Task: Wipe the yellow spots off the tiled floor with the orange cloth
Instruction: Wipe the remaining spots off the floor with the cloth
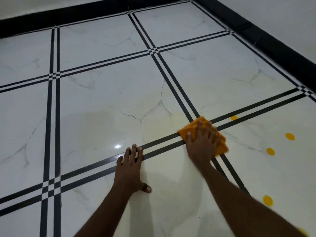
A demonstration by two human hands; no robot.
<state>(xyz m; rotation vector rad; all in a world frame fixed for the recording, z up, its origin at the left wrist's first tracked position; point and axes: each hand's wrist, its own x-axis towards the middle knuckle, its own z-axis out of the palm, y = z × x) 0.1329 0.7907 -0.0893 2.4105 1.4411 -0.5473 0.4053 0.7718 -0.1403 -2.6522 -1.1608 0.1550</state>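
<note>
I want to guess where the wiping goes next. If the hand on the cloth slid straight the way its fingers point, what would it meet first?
The right hand points up the floor, slightly right. Past the cloth edge it would cross the black stripes, then bare tile. The yellow spots lie off to the right, so it probably misses them.

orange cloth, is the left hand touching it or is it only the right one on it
Apart. In the head view the left hand lies flat on the bare tiled floor, with open tile between it and the orange cloth; only the right hand presses the cloth.

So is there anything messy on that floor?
Yes. Yellow spots dot the white tiled floor right of the orange cloth, which the right hand presses down. The left hand rests flat.
</note>
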